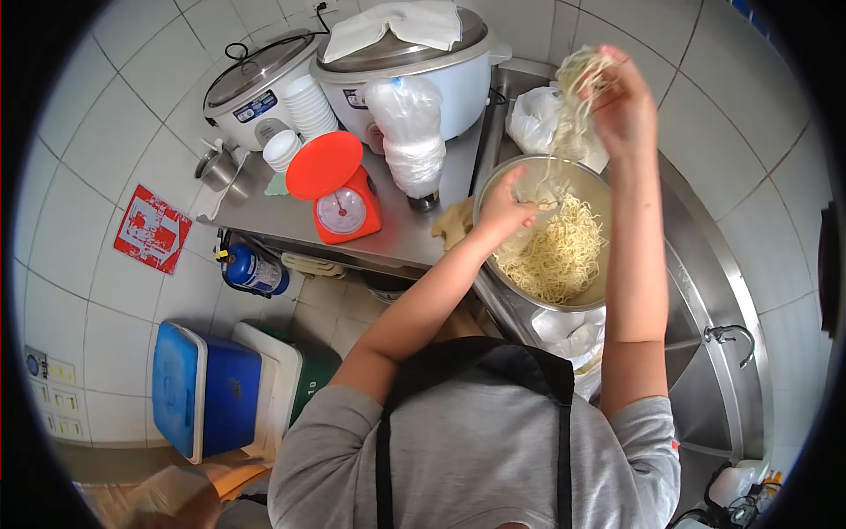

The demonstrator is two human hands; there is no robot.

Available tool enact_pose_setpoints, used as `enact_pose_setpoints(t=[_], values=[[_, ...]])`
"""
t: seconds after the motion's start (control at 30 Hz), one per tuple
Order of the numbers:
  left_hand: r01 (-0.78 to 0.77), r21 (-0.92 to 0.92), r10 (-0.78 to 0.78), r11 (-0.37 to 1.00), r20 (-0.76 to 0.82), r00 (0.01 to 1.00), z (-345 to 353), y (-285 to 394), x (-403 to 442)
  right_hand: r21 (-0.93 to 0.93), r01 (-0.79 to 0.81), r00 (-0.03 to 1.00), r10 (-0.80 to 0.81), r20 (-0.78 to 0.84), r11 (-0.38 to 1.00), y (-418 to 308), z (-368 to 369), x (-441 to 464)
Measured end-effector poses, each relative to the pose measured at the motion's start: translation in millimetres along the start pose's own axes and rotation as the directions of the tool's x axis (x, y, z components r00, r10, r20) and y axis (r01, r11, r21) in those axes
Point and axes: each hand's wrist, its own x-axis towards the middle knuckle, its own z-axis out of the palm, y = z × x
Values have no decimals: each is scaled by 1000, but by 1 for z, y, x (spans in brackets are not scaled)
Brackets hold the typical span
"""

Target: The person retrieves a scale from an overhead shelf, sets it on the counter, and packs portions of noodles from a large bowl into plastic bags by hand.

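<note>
A large metal bowl (489,275) holds a heap of pale yellow noodles (564,251). Raised above the bowl's far right side, my right hand (617,93) is closed on a bunch of noodles, with strands hanging down toward the bowl. Over the bowl's left part, my left hand (511,210) holds what looks like a clear plastic bag or cup, and the strands hang down to it. Its exact shape is hard to make out. Behind the bowl lies a white plastic bag (534,119).
Left of the bowl stand a red scale (348,207), a plastic-wrapped stack (412,145), white cups (308,104) and two large cookers (405,75). A sink with a faucet (731,335) lies at right. Coolers (211,388) stand on the lower left floor.
</note>
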Motion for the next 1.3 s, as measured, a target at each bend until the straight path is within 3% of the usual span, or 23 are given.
enact_pose_setpoints(t=[0.07, 0.2, 0.23, 0.27, 0.3, 0.33, 0.37, 0.4, 0.5, 0.53, 0.6, 0.7, 0.77, 0.8, 0.9, 0.93, 1.1, 1.17, 1.3], values=[[-10, -43, 9, 999, -16, 1000, -2, 4, 2, 7, -26, 999, 26, -41, 1000, 37, -15, -21], [25, -64, -26, 998, -27, 999, -11, 4, 2, 59, -379, 891, 381, -245, 924, 120, -57, -85], [50, -57, -51, 997, -19, 999, -14, 1, 2, -157, -561, 824, 528, -207, 813, 127, -68, -96], [28, -61, -29, 998, -12, 1000, -16, 0, 3, -527, -609, 737, 668, -101, 593, 135, -87, -99], [30, -25, -30, 999, -15, 999, -15, 1, 3, -807, -406, 757, 652, -35, 428, 129, -83, -98], [33, 11, -33, 999, -17, 999, -13, 4, 1, -968, -138, 756, 654, 34, 210, 113, -72, -98], [40, 49, -39, 998, -17, 999, -11, 5, 0, -988, 152, 735, 672, 92, -31, 97, -63, -99], [57, 60, -58, 997, 6, 998, -10, 4, 0, -960, 280, 840, 482, 251, 11, 85, -58, -101], [85, 71, -88, 994, 52, 995, -9, 5, 4, -984, 106, 798, 578, 171, 144, 28, -31, -72], [87, 66, -90, 994, 51, 995, -11, 7, 3, -995, 90, 808, 587, 52, -35, 25, -39, -70], [52, 77, -54, 996, 24, 998, -9, 12, 1, -983, 107, 846, 533, 11, -148, 43, -67, -79], [-11, 54, 11, 999, -9, 1000, -9, 7, 0, -1000, -4, 833, 552, -17, -26, 82, -115, -104], [70, 157, -67, 985, -25, 997, -11, 6, 0, -887, -462, 490, 837, -243, 13, 88, -130, -97], [104, 208, -97, 973, -46, 994, -14, 7, 2, -844, -520, 575, 784, -234, 130, 85, -136, -99], [-218, 475, 273, 853, -50, 961, -27, -22, 14, -773, -545, 696, 689, -202, 324, 44, -121, -79], [-311, 430, 363, 848, -42, 931, -29, -31, 19, -713, -571, 724, 659, -204, 407, 33, -110, -70], [-137, 423, 155, 896, -7, 988, -21, -17, 12, -538, -372, 913, 403, -65, 757, 11, -53, -42], [-3, 444, 3, 896, 1, 1000, -16, 1, 3, -342, -242, 969, 241, -47, 908, 14, -32, -36], [63, 373, -72, 926, 12, 997, -16, 4, 1, -63, -61, 998, 61, 6, 996, 24, -13, -16]])
